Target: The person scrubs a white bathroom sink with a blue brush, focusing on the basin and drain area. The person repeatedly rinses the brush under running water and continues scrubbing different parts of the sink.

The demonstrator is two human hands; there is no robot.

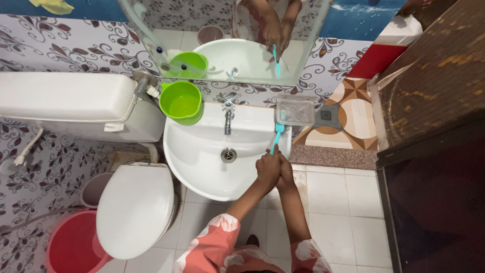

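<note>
Together, the left hand [267, 169] and right hand [285, 172] had their fingers closed around the handle of a teal toothbrush [276, 136] over the white sink [202, 172], whose head, I judged, needed steady aim beside the soap dish [294, 110].

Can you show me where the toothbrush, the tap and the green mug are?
toothbrush [277, 135]: head view, on the teal handle above the hands.
tap [228, 120]: head view, on the metal spout over the basin.
green mug [182, 103]: head view, on its inner wall.
</note>
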